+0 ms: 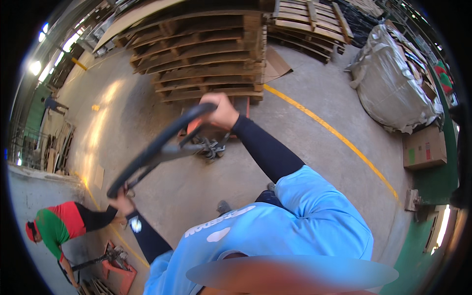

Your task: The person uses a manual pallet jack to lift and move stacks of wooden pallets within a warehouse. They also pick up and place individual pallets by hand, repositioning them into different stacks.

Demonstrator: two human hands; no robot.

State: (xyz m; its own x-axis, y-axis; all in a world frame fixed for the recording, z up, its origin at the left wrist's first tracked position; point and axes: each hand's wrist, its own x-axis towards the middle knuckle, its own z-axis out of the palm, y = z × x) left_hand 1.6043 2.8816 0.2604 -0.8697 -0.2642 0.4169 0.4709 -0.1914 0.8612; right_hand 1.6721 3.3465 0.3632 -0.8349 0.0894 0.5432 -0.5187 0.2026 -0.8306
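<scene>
My right hand (221, 111) is wrapped round the far end of the black loop handle (148, 151) of a pallet jack. My left hand (122, 201) grips the near left end of the same handle, its fingers partly hidden. The handle slants across in front of me, tilted and a little blurred. Beyond it is the orange pallet jack (231, 132) with its dark wheel and linkage (211, 149). A tall stack of wooden pallets (206, 76) stands over the jack's forks, which are hidden. My feet are on the concrete below.
Another pallet stack (309, 24) stands at the far right, near a large white bulk bag (388, 81) and a cardboard box (425, 147). A yellow floor line (334, 132) crosses the right side. At lower left, a co-worker (61, 223) bends over another orange pallet jack (120, 275).
</scene>
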